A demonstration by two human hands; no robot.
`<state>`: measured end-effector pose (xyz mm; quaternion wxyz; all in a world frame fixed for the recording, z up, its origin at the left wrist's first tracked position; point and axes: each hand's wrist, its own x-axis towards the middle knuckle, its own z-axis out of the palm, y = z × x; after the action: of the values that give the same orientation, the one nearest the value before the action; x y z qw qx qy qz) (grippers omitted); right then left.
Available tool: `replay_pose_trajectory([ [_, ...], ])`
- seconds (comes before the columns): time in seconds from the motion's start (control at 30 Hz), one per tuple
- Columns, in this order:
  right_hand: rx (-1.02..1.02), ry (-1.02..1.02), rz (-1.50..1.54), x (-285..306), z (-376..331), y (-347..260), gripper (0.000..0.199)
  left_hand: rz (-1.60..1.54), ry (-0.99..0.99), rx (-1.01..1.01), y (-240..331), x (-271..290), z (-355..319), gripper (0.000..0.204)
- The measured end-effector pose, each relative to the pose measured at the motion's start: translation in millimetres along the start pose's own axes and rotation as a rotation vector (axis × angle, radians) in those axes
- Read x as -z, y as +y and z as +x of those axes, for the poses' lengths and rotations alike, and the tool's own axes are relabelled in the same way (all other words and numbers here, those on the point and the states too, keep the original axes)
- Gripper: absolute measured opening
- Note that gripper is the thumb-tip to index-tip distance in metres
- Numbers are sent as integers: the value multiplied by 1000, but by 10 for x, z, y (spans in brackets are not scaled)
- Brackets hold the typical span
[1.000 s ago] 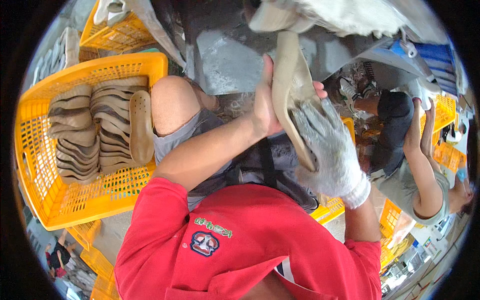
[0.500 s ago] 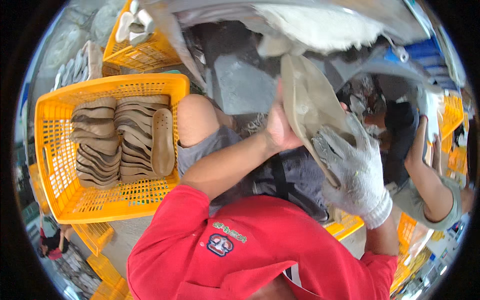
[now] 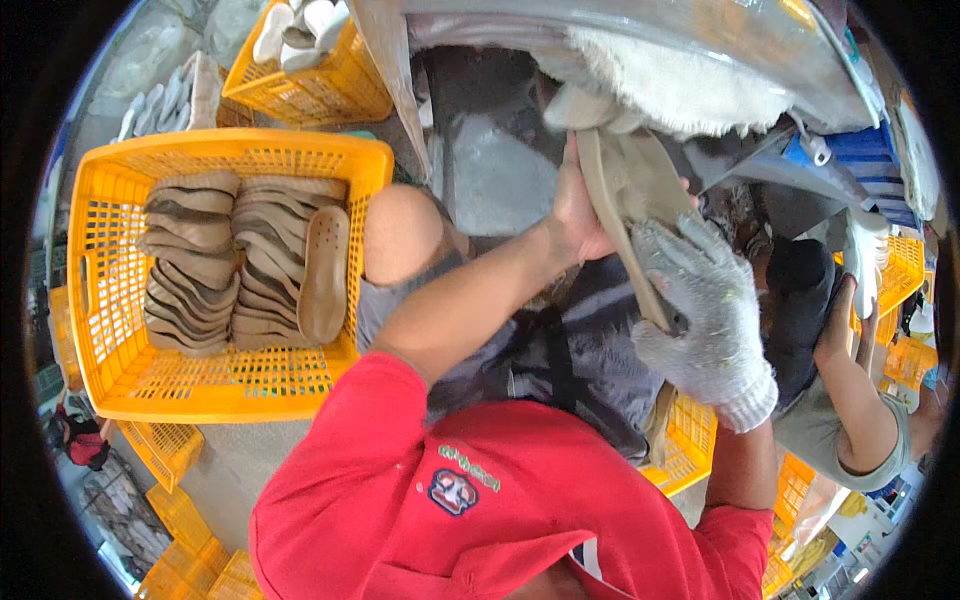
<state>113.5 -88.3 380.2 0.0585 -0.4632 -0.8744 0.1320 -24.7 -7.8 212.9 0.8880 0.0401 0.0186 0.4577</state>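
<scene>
A tan shoe sole point(image 3: 642, 185) is held aslant in front of me, its far end against a pale, rounded, blurred part point(image 3: 580, 105) below the white fluffy material point(image 3: 690, 85). My bare left hand point(image 3: 578, 215) grips the sole's left edge, with its fingers behind it. My right hand point(image 3: 710, 310), in a grey-white knit glove, lies over the near end with its fingers spread along the inner face and its thumb by the rim. To the left, a yellow crate point(image 3: 235, 405) holds stacked tan soles point(image 3: 190, 265), one with small holes leaning at its right side.
Grey machine housing point(image 3: 480, 28) spans the top. Another yellow crate point(image 3: 330, 95) with white shoe parts stands at the upper left. My bare knee point(image 3: 402, 225) is beside the large crate. At right, another person's arm point(image 3: 850, 390) reaches up to a white shoe piece point(image 3: 863, 265).
The sole's far end has come against the pale rounded part at the machine. My gloved hand has shifted along the sole, and the whole view has shifted slightly.
</scene>
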Motion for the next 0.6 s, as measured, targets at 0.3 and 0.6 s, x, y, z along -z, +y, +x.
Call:
replay_pose_trajectory([
  [0.3,73,23,-16,-71,-232,36,68,99,18,-52,-202,-143,-292,108],
  [0.6,-405,-30,590,-731,-79,-219,61,327,641,-68,-239,-12,-345,81],
])
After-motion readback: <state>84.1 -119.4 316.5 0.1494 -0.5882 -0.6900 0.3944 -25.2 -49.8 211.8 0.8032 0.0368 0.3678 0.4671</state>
